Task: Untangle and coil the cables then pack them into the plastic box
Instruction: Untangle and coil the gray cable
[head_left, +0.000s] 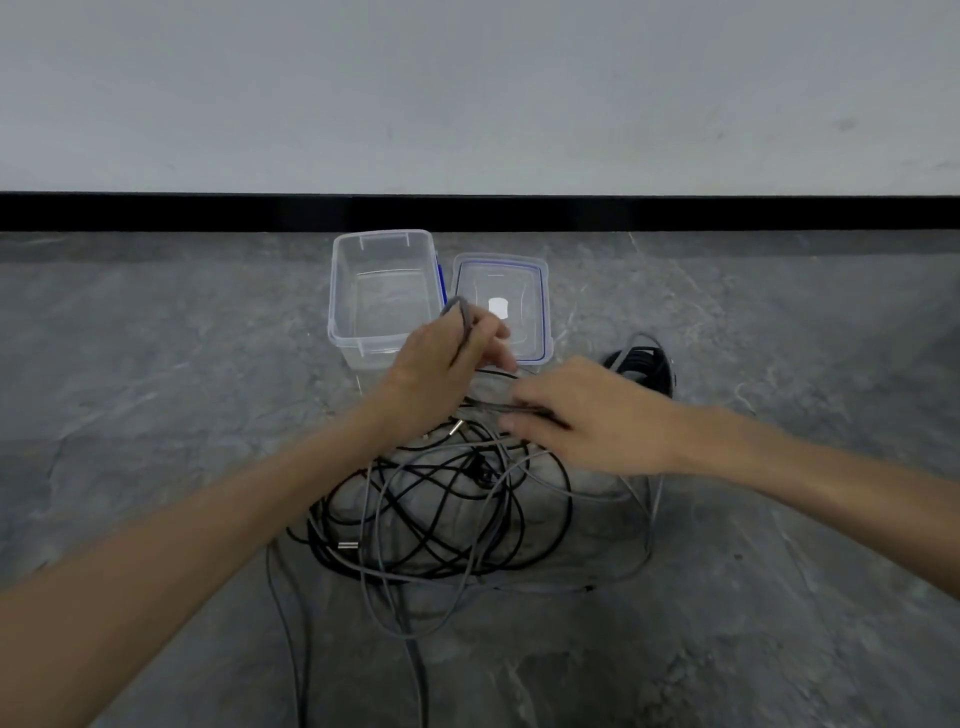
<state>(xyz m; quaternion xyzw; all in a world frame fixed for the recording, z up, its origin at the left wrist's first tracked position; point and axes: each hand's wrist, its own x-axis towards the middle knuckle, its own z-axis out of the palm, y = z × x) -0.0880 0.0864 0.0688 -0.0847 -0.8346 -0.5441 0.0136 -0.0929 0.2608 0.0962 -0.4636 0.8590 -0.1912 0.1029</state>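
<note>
A loose tangle of thin black and grey cables (441, 519) lies on the grey stone-patterned floor (156, 364), directly below and slightly nearer the person than both hands. A small silver metal plug (346, 545) shows at its left side, and two grey strands trail from it toward the bottom edge.

One thin grey cable (464, 317) rises out of the heap. The left hand (441, 369) grips it with curled fingers, and a short bend of it sticks up above the knuckles. From there strands run right to the right hand (592, 415), whose blurred fingers close on them just above the far edge of the tangle.

Just beyond the left hand stands a clear rectangular plastic box (343, 291), open and with no cable in it. Its clear lid with a blue seal (535, 291) lies flat beside it on the right. A coiled black cable (652, 364) rests on the floor behind the right hand.

A black skirting strip (208, 213) and a pale wall (467, 93) close the background.
</note>
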